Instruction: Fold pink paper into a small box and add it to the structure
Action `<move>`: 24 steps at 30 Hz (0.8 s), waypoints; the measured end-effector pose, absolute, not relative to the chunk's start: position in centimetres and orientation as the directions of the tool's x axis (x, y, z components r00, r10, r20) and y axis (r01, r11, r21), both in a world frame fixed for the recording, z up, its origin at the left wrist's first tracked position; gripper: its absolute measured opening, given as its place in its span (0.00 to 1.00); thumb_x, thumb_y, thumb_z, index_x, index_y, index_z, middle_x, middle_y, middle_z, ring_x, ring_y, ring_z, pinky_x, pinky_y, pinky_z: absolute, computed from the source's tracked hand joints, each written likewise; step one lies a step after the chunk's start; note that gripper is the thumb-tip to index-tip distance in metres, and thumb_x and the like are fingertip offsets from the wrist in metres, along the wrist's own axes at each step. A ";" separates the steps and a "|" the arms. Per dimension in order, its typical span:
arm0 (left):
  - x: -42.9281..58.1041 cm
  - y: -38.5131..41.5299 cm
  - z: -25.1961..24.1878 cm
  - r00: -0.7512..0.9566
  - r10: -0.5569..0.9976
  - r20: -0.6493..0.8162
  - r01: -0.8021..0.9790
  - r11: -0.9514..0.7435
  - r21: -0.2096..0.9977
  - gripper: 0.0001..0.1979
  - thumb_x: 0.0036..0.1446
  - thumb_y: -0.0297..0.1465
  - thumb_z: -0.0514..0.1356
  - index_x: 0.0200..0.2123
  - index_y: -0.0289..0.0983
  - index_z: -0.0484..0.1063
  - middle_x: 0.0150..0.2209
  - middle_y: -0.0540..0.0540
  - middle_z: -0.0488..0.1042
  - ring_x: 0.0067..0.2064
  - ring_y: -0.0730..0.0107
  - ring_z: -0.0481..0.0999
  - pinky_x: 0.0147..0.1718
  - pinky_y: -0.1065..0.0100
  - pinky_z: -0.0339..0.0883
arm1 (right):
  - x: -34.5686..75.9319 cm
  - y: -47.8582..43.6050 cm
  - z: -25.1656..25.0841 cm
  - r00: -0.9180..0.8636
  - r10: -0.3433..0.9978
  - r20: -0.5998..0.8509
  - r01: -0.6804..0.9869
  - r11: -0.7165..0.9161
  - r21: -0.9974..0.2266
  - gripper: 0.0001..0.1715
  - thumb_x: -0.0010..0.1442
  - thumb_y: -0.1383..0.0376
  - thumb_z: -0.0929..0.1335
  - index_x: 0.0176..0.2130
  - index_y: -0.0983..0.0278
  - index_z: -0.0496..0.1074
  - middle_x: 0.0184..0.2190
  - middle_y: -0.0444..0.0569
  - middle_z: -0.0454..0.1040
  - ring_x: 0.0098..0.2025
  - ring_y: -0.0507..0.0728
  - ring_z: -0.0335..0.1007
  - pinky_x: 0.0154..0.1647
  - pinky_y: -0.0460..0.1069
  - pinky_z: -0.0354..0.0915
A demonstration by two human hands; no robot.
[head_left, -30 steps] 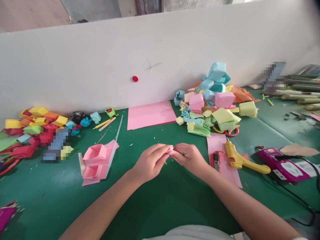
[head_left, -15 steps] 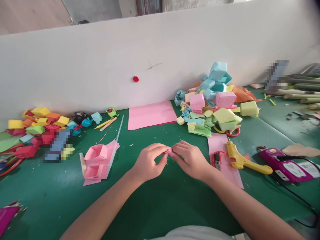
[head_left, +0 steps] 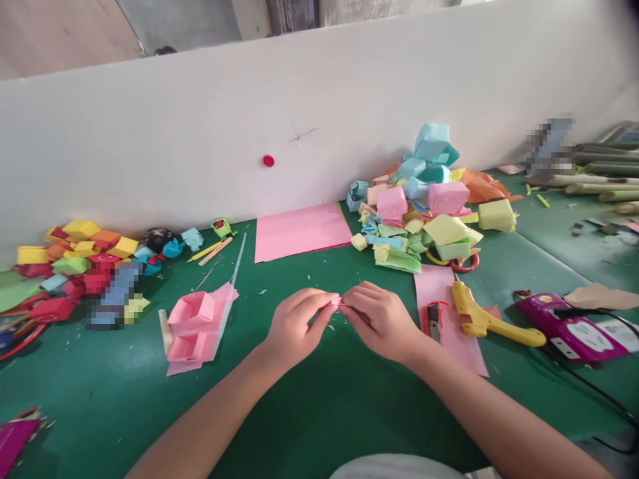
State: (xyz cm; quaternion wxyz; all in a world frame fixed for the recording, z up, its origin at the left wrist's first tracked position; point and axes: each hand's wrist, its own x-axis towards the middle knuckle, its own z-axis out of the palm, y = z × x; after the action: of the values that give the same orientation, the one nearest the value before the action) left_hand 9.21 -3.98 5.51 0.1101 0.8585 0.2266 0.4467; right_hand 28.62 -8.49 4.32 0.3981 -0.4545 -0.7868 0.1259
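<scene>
A small piece of pink paper [head_left: 337, 301] is pinched between my two hands above the green table. My left hand [head_left: 299, 322] grips its left end between thumb and forefinger. From the other side, the fingertips of my right hand [head_left: 383, 322] close on it. Most of the piece is hidden by the fingers, so its folded shape is unclear. Left of my hands, two open pink paper boxes [head_left: 192, 311] rest on pink paper beside a clear glue stick [head_left: 230, 293]. Pink sheets [head_left: 302, 233] lie flat beyond my hands, against the white wall.
On the right are a red box cutter [head_left: 433, 320], a yellow glue gun [head_left: 492, 322] and a purple device [head_left: 569, 326] with a black cable. Folded pastel paper pieces [head_left: 414, 219] pile up at the back right. Colourful paper blocks [head_left: 82, 249] heap at the left.
Both hands stay in nearly the same place, with the fingertips shifted slightly on the pink paper. The view has tilted a little; the things on the table have not moved.
</scene>
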 end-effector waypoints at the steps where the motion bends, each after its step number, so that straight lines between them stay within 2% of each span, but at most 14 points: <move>1: 9.3 -4.1 5.3 0.483 0.464 0.742 0.305 -0.884 0.354 0.08 0.67 0.24 0.59 0.45 0.38 0.76 0.38 0.45 0.82 0.40 0.69 0.82 0.41 0.70 0.77 | 28.5 -8.5 4.2 -0.248 0.815 0.524 0.614 0.550 -0.565 0.14 0.72 0.63 0.61 0.36 0.60 0.71 0.32 0.50 0.78 0.34 0.57 0.68 0.35 0.51 0.63; 5: 9.4 -4.5 4.5 0.450 0.404 0.796 0.343 -0.901 0.264 0.11 0.64 0.23 0.62 0.49 0.37 0.76 0.41 0.45 0.82 0.41 0.68 0.82 0.42 0.68 0.78 | 27.8 -8.7 3.7 -0.141 0.800 0.583 0.653 0.518 -0.553 0.14 0.71 0.64 0.61 0.34 0.61 0.72 0.29 0.49 0.78 0.31 0.56 0.67 0.33 0.51 0.61; 10: 9.7 -4.6 3.5 0.435 0.417 0.798 0.325 -0.899 0.293 0.17 0.66 0.23 0.60 0.56 0.38 0.73 0.47 0.42 0.81 0.46 0.65 0.82 0.46 0.65 0.79 | 27.4 -8.7 3.6 -0.068 0.770 0.634 0.736 0.468 -0.489 0.15 0.71 0.65 0.62 0.32 0.61 0.71 0.26 0.47 0.77 0.28 0.55 0.66 0.37 0.53 0.58; 14: 10.0 -4.9 3.3 0.446 0.432 0.784 0.293 -0.898 0.328 0.22 0.67 0.22 0.57 0.62 0.40 0.69 0.51 0.41 0.79 0.51 0.63 0.81 0.49 0.63 0.79 | 27.4 -8.8 3.6 -0.044 0.774 0.631 0.746 0.446 -0.494 0.14 0.72 0.66 0.62 0.35 0.61 0.73 0.30 0.47 0.80 0.30 0.55 0.68 0.39 0.54 0.57; 18: 10.0 -4.9 3.1 0.412 0.464 0.784 0.301 -0.882 0.364 0.22 0.66 0.22 0.59 0.61 0.42 0.71 0.50 0.42 0.79 0.49 0.64 0.81 0.48 0.64 0.80 | 27.1 -8.7 3.5 -0.044 0.794 0.606 0.721 0.445 -0.531 0.13 0.72 0.66 0.61 0.39 0.61 0.74 0.35 0.49 0.81 0.32 0.56 0.70 0.37 0.54 0.57; 24: 9.4 -3.8 2.7 0.444 0.419 0.792 0.304 -0.902 0.306 0.21 0.66 0.24 0.62 0.59 0.45 0.72 0.49 0.45 0.80 0.46 0.66 0.81 0.46 0.63 0.79 | 26.7 -8.9 3.6 -0.082 0.837 0.542 0.624 0.467 -0.627 0.14 0.72 0.69 0.58 0.42 0.61 0.72 0.40 0.52 0.79 0.37 0.58 0.72 0.39 0.54 0.61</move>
State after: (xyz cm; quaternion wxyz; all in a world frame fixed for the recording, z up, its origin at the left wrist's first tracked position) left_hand 9.37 -3.82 2.70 0.0595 0.8477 0.2130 0.4822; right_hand 26.71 -8.90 3.64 0.4541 -0.5028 -0.7261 0.1171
